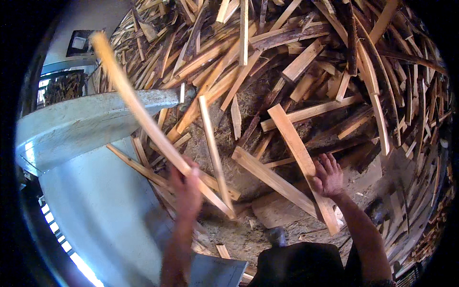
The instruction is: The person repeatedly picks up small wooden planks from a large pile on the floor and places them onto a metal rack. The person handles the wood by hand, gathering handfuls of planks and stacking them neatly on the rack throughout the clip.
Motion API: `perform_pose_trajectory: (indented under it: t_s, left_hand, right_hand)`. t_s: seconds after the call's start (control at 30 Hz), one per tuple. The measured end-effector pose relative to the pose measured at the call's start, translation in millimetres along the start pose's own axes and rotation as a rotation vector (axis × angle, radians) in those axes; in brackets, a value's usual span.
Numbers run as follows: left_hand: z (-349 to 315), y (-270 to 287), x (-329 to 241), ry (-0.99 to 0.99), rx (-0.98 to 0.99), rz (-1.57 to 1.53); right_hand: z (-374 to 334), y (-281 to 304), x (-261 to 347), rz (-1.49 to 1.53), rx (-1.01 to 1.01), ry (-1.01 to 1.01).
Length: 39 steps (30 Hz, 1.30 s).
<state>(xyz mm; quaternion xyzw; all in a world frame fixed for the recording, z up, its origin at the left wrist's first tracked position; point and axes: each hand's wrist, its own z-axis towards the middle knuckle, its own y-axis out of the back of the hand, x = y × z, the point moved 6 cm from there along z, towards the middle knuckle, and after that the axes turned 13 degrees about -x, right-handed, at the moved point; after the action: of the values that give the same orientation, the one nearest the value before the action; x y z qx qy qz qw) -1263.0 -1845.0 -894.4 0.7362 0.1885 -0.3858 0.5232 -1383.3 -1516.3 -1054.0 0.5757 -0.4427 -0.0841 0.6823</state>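
Observation:
My left hand (pixel 185 189), a little blurred, is closed around a long pale wooden strip (pixel 138 112). The strip slants from the upper left down to the middle, its far end rising past the blue-grey metal machine. On the right, my right hand (pixel 328 176) grips the right edge of a flat wooden plank (pixel 299 148), with its thumb over the wood; the fingers' undersides are hidden. Between the hands lie another plank (pixel 275 179), whose lower end meets the one at my right hand, and a thin wooden strip (pixel 213 148) standing at a slant.
A large heap of loose wood offcuts (pixel 306 60), some with bark, fills the far side and right. The blue-grey metal machine (pixel 100 191) takes up the left, with a curved metal guard (pixel 95 115) jutting toward the heap. Wood dust and chips cover the floor near my feet.

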Motion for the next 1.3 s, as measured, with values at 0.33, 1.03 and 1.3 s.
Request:
perform_pose_trajectory:
  t_s: [0.33, 1.03, 1.3]
  left_hand:
    - [-155.0, -91.0, 104.9, 0.091, 0.179, -0.229]
    - [-63.6, -34.8, 123.2, 0.43, 0.264, -0.099]
    - [-85.5, -60.6, 118.1, 0.156, 0.294, -0.105]
  right_hand:
    - [-0.7, -1.9, 0.5, 0.025, -0.042, 0.056]
    - [12.7, 10.7, 11.1, -0.012, -0.058, 0.05]
    - [12.1, 3.8, 14.1, -0.027, -0.017, 0.029]
